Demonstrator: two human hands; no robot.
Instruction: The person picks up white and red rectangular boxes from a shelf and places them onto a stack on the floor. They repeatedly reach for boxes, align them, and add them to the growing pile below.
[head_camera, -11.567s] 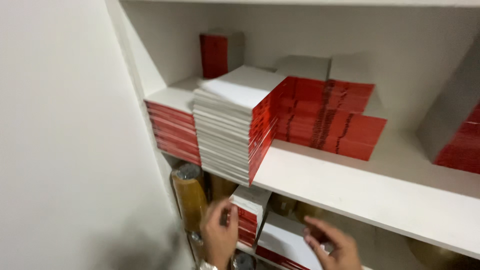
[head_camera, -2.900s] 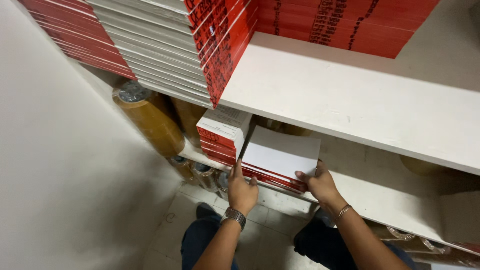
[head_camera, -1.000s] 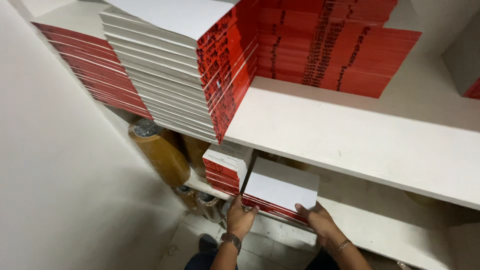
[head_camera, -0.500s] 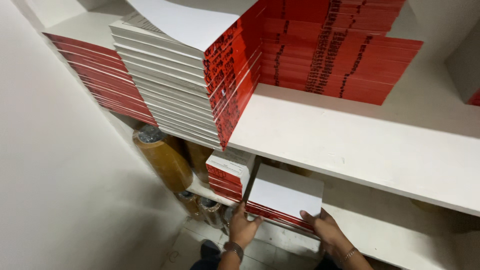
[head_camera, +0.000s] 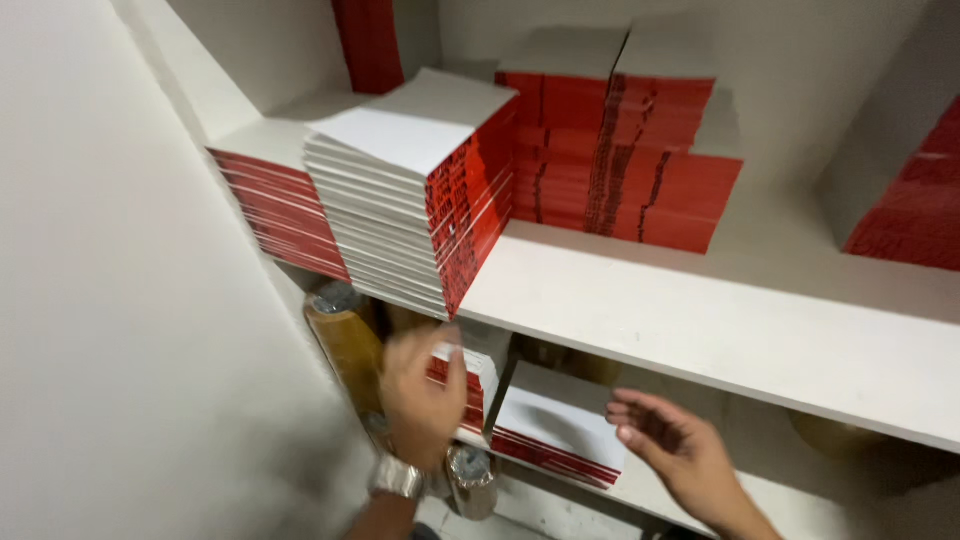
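A low stack of white-covered, red-edged booklets lies on the lower shelf. My right hand hovers just right of it, fingers spread and holding nothing. Blurred by motion, my left hand, with a metal watch on its wrist, is raised in front of a taller small stack of the same booklets to the left. I cannot tell whether it touches that stack. A tall stack of booklets overhangs the upper shelf directly above the left hand.
More red booklet stacks fill the back of the upper shelf, with a red pile at far right. Brown tape rolls stand at the lower shelf's left end, beside a white wall. A small can sits below.
Both hands have let go of the low stack's edges. The left hand rose toward the small left stack and the right hand drew back to the right. The view tilted up.
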